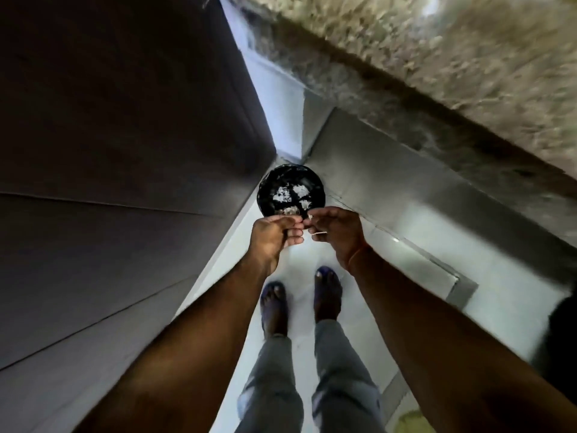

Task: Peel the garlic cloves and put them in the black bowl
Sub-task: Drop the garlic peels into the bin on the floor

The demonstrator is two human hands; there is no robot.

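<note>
Both forearms, bare, fill the lower frame and reach forward to meet above the near rim of the black bowl (291,189). Left hand (271,235): fingers curled closed, tips pinched together at the meeting point; what they pinch is hidden, so I cannot tell whether it is a garlic clove. Right hand (335,231): fingers likewise closed, thumb and forefinger pinched against the left fingertips on a small pale scrap (310,216), apparently garlic or its skin; too small to tell which. One thin pale strip of peel (319,233) hangs under the right fingers. An orange thread (359,253) circles the right wrist.

Bowl: on the pale floor (406,220), set into the corner where a dark panel (125,151) on the left meets a grey wall base (390,170). Inside it lie several whitish patches; blurred, so peel or cloves cannot be separated.

Below the hands, two feet in blue sandals (274,303) stand on the floor, grey trousers (340,370) above them. Rough speckled stone (437,57) runs across the upper right.
</note>
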